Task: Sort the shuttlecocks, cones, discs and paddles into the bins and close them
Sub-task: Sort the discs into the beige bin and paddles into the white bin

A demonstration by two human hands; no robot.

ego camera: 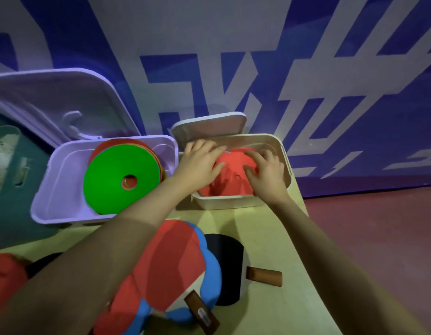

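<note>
Cones (pixel 227 175) sit in the cream bin (pixel 285 163); left hand (pixel 200 163) and right hand (pixel 265 170), fingers spread, press them. Push evenly so the lid (pixel 209 124) can shut.

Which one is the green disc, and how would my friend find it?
Find the pale purple bin with its lid open, left of the beige bin. The green disc leans inside it, in front of red ones. It is the only green one, with a round hole.

Smooth, slightly glossy plastic bins (pixel 64 189). Matt green disc (pixel 108 180). Paddles (pixel 180 259) have matt rubber faces and wooden handles (pixel 264 276) on a pale wooden surface (pixel 270 238).
</note>
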